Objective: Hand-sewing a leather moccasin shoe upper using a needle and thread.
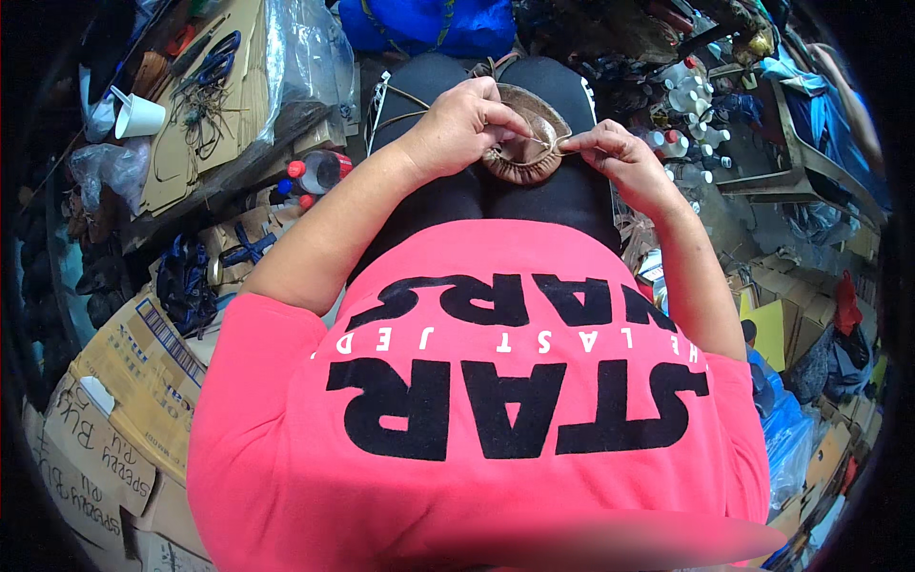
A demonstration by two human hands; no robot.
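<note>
On my lap rests a brown leather moccasin shoe [527, 170], its rounded toe rim puckered into gathers. My left hand [467, 126] lies over its left side, thumb and fingertips pinched together above the shoe's opening on a thin pale cord. At the shoe's right edge, my right hand [621, 160] is closed too, its fingertips pinching the same cord near the rim. Between the two hands only a short piece of cord [547, 144] shows. My left palm covers part of the shoe's far left side.
To the left lie stacked cardboard sheets [205, 143], a white cup [140, 113] and a red-capped bottle [322, 173]. Several small bottles [688, 95] crowd the right, beside a chair-like frame [786, 167]. A blue bag [429, 24] sits ahead of my knees.
</note>
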